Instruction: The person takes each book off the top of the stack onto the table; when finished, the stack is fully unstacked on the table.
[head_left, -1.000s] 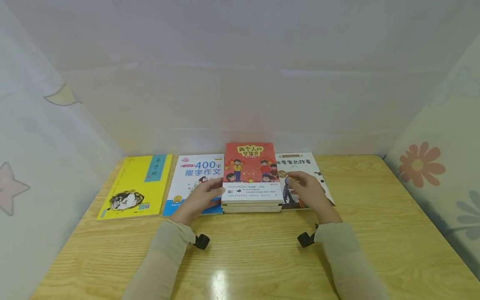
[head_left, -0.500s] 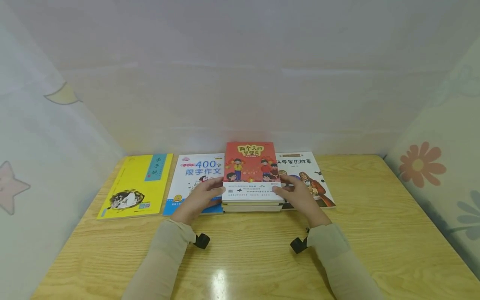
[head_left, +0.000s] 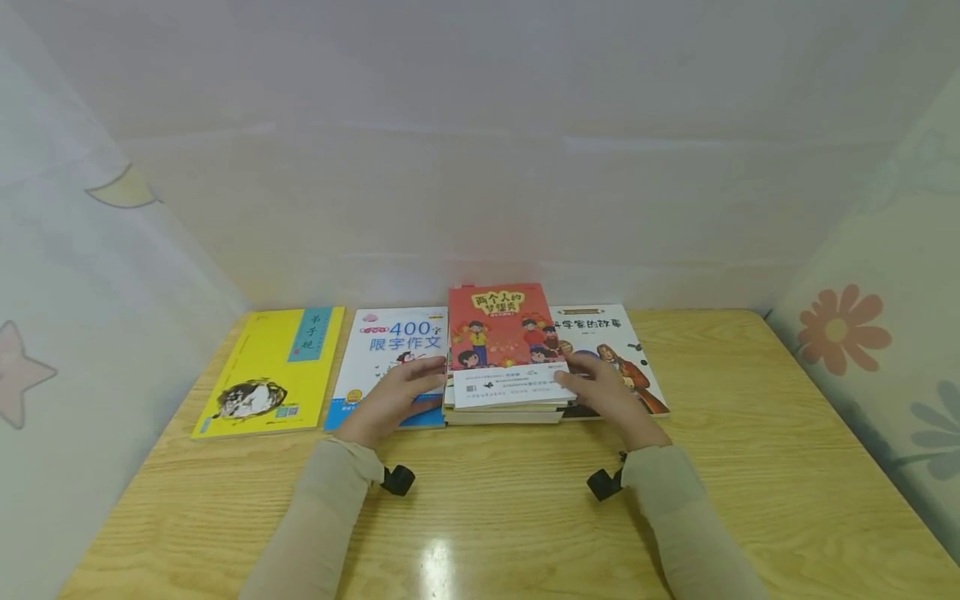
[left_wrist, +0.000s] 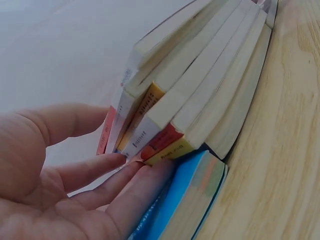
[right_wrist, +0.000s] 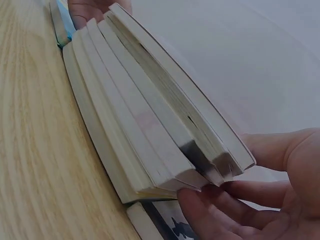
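While the stack of books (head_left: 504, 392) sits in the middle of the desk (head_left: 525, 517), up near the back wall, both hands are on it, one at each side. The left hand (head_left: 393, 398) comes in from the left, fingers (left_wrist: 107, 187) fairly straight and laid against the lower spines, thumb up beside the upper ones; the left wrist view shows the fingertips touching the red and yellow spine ends, with the hand lying on the blue-edged book below. The right hand (head_left: 609, 393) is on the opposite side, and the right wrist view shows its fingers (right_wrist: 210, 210) tucked under the page edges at the near corner, thumb out to the side of the top cover, so it's gripping that edge of the pile. The red book (head_left: 501, 333) on top sits a touch askew, its near end lifted and turned slightly against the books under it, and both wrist views show the stack fanned out, each book stepped off from the next. To the left, the white and blue book (head_left: 393, 354) lies flat, partly under the left hand. Further left, the yellow book (head_left: 270, 371) lies on its own. On the right, the illustrated book (head_left: 615, 350) lies flat just beside the stack, under the right hand.
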